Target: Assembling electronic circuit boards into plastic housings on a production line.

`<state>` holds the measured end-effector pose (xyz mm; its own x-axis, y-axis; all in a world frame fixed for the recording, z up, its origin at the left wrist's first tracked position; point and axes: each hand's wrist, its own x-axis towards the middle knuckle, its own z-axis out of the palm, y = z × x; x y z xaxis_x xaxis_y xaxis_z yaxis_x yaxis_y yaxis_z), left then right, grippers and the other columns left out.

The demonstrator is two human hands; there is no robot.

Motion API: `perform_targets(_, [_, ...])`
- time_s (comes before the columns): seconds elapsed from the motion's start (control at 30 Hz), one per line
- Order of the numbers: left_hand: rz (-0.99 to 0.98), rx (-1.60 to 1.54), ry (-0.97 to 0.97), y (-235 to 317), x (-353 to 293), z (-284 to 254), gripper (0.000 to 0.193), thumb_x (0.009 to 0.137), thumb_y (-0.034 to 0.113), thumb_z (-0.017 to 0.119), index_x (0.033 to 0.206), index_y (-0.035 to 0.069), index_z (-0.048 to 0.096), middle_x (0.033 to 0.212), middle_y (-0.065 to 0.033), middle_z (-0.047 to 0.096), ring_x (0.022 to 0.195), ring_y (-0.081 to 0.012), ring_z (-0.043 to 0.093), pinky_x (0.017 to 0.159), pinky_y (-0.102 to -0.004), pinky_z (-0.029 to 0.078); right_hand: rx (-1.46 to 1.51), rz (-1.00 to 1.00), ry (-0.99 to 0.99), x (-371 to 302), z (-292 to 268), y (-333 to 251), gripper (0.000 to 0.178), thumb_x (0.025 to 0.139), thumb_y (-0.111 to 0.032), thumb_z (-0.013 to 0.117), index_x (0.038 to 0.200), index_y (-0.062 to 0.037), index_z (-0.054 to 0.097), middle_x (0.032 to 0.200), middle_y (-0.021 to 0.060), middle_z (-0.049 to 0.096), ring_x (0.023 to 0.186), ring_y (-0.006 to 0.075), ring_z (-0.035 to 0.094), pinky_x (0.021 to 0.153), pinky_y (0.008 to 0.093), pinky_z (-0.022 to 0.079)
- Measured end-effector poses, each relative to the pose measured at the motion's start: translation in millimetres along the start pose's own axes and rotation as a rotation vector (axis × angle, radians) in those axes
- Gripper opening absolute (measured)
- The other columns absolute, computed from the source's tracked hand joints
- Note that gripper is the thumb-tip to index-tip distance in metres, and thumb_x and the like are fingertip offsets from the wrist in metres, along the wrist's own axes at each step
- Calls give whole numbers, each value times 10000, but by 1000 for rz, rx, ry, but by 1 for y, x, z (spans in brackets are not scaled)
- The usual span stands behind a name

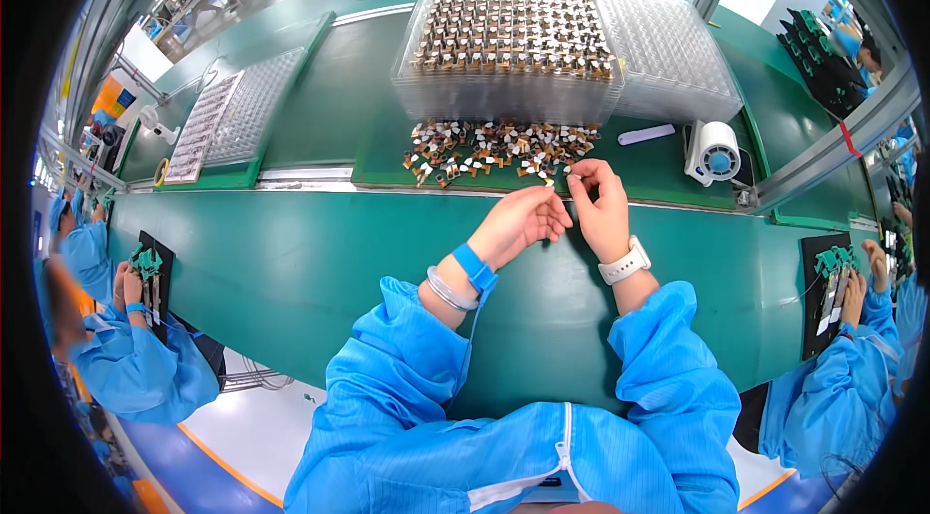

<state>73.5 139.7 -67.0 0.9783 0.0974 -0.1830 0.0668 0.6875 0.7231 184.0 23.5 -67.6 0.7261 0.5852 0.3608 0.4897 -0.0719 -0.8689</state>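
Note:
My left hand (pixel 528 223) is over the front edge of the raised green mat, fingers curled in. At its fingertips shows a small white-and-yellow flex-cable part (pixel 549 183), apparently pinched. Beside it, my right hand (pixel 603 212) has thumb and index finger brought together at the near edge of a loose heap of small flex-cable parts (pixel 494 148); whatever is between them is too small to make out. The heap mixes white, orange and dark pieces. Right behind it stands a stack of clear plastic trays (pixel 504 97), its top tray filled with rows of similar parts.
To the right are another clear tray stack (pixel 668 44), a white stick-like item (pixel 646 134) and a small white fan (pixel 715 154). A tray and printed sheet (pixel 205 131) lie far left. Co-workers in blue sleeves sit at the left (pixel 145 369) and right (pixel 833 398).

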Motion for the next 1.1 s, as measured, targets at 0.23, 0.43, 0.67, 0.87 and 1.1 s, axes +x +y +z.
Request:
perform_targets(0.23, [-27,-151,-7,-3,4,-8,282,971,225,412,866,9,560,842,-127,637,710,-180,583,692,-301,479,-157,-124,-32,0,-1,3,104,802,-73,581,902,-51,598,935,97,642,867,289,567,834,374,390])
perform_targets(0.43, [22,-11,9,-4,2,0,240,968,209,434,889,13,547,834,-107,622,725,-176,583,687,-292,483,-185,-171,-51,2,-1,-2,79,787,-75,589,864,-53,591,880,93,620,860,294,565,807,380,385])
perform_targets(0.67, [76,216,49,-13,2,7,210,980,179,417,912,18,533,834,-93,609,690,-152,565,638,-273,491,-200,-196,-50,2,0,0,67,786,-81,592,847,-54,591,880,92,614,859,292,565,806,382,379])
perform_targets(0.87, [193,535,159,-26,-3,24,178,982,155,419,899,16,495,774,-56,562,656,-111,548,570,-245,492,-216,-198,-50,2,-1,0,53,790,-75,586,837,-52,594,887,94,614,866,294,563,810,384,374])
perform_targets(1.1, [208,655,182,-26,-3,29,179,985,157,411,913,15,495,786,-57,564,635,-110,545,570,-243,493,-229,-224,-30,3,-2,1,64,768,-48,606,830,-58,595,849,59,595,761,235,516,767,348,376])
